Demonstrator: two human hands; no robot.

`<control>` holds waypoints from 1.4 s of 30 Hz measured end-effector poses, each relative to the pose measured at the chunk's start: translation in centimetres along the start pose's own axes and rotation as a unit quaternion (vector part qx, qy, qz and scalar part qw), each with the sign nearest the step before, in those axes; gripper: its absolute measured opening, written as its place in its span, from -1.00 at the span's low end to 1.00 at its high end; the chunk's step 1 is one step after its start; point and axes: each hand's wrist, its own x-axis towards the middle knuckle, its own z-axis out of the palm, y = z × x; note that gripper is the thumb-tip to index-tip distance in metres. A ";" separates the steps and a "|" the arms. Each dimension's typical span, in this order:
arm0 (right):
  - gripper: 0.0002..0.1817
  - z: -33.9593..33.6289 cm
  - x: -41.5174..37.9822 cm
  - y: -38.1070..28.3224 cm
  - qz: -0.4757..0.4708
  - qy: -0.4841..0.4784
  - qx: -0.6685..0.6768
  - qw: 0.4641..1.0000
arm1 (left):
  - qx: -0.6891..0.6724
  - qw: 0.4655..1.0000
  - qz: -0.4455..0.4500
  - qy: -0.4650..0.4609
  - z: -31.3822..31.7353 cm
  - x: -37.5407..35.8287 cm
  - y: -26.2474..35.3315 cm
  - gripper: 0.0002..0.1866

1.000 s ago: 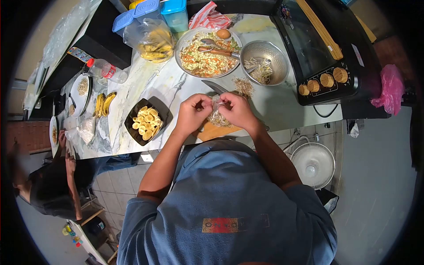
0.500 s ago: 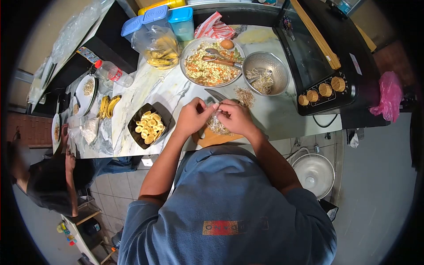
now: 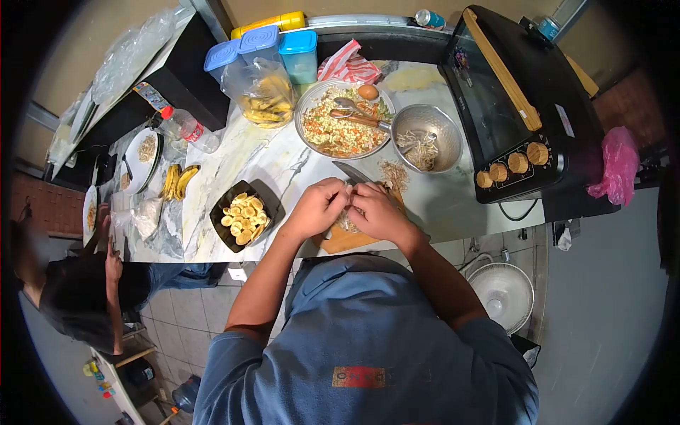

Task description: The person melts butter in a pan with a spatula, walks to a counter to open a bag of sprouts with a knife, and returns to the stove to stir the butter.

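My left hand (image 3: pixel 319 207) and my right hand (image 3: pixel 377 210) meet over a wooden cutting board (image 3: pixel 347 241), fingers pinched together. What lies between the fingertips is too small to name. Below them a pile of bean sprouts (image 3: pixel 347 222) rests on the board, partly hidden by the hands. A knife (image 3: pixel 348 171) lies just beyond my fingers. Thin root trimmings (image 3: pixel 394 174) are heaped right of it. A metal bowl (image 3: pixel 448 134) behind my right hand holds more sprouts. Behind the knife sits a round tray (image 3: pixel 304 134) of chopped vegetables with tongs (image 3: pixel 358 117) and an egg (image 3: pixel 367 92).
Left are a dark bowl of banana slices (image 3: pixel 221 225), a bag of bananas (image 3: pixel 268 103), lidded containers (image 3: pixel 297 60) and a bottle (image 3: pixel 195 132). A black oven (image 3: pixel 517 149) stands right. Another person (image 3: pixel 81 297) is at the far left.
The view has shifted, so the counter and its items appear lower. My hands stay together over the board, with the fingertips drawn slightly closer.
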 end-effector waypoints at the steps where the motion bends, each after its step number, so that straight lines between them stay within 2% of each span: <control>1: -0.81 0.0 -0.4 -0.2 -0.001 0.001 -0.012 1.000 | -0.001 1.000 -0.001 -0.002 -0.1 -0.1 0.1 -0.77; 9: -0.76 0.3 -0.9 -0.6 0.037 0.020 -0.006 0.999 | -0.036 0.997 -0.050 0.050 -1.8 0.5 0.3 -0.76; 13: -0.75 0.6 -1.2 -0.5 0.054 0.029 -0.006 0.998 | -0.060 0.993 -0.021 0.103 -2.8 0.6 -0.3 -0.74; 19: -0.76 0.6 -1.2 -1.0 0.083 0.018 0.014 0.996 | -0.092 0.986 -0.078 0.118 -3.5 0.5 0.0 -0.71; 22: -0.77 0.8 -1.5 -0.6 0.076 0.035 0.014 0.996 | -0.119 0.981 -0.064 0.136 -3.8 0.7 -0.3 -0.70; 29: -0.79 0.3 -2.0 -1.3 0.106 0.021 0.027 0.994 | -0.110 0.982 -0.070 0.134 -3.9 0.5 0.0 -0.71; 35: -0.80 -0.9 -2.1 -1.6 0.078 0.035 0.028 0.996 | -0.147 0.976 -0.077 0.141 -4.2 1.4 -0.1 -0.69; 37: -0.76 -1.2 -2.4 -1.3 0.115 -0.012 0.034 0.993 | -0.141 0.978 -0.069 0.136 -3.9 1.7 0.0 -0.69; 42: -0.77 -2.4 -3.7 -1.8 0.114 0.022 0.014 0.993 | -0.169 0.972 -0.081 0.142 -3.6 1.7 1.0 -0.70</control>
